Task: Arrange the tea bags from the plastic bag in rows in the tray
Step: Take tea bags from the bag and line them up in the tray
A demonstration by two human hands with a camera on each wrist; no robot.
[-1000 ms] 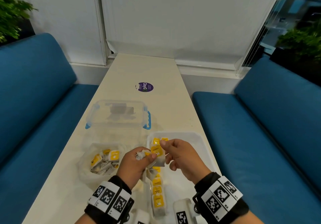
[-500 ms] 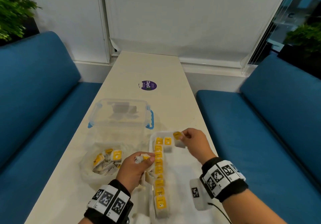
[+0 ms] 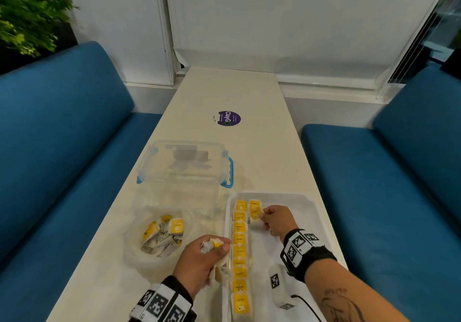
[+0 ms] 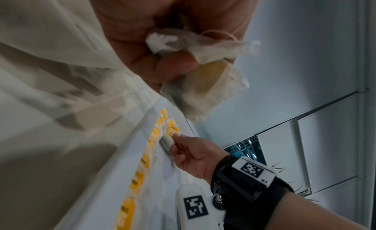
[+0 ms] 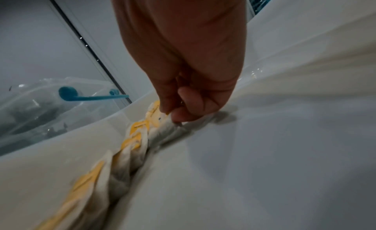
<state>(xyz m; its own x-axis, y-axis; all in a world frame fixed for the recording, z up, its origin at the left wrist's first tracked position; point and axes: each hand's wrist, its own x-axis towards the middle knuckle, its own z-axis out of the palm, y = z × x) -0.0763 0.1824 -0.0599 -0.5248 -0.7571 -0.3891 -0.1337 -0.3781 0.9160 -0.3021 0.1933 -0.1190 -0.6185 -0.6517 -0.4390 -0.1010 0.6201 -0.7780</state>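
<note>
A white tray (image 3: 309, 206) lies on the table with a column of several yellow-tagged tea bags (image 3: 239, 244) along its left side. My right hand (image 3: 262, 218) pinches a tea bag (image 3: 255, 215) set beside the column's far end, second in a new column (image 5: 156, 116). My left hand (image 3: 214, 246) sits by the tray's left rim and grips a bunch of tea bags (image 4: 203, 76). The clear plastic bag (image 3: 139, 241) lies left of the tray with several tea bags (image 3: 164, 234) inside.
A clear lidded box with blue clasps (image 3: 184, 164) stands just beyond the bag and tray. A purple sticker (image 3: 227, 118) marks the table farther off. Blue sofas (image 3: 59, 147) flank the narrow table on both sides.
My right hand took a tea bag from the left hand's bunch, carried it to the tray's far end and lowered it beside the first column. The left hand stayed near the rim.
</note>
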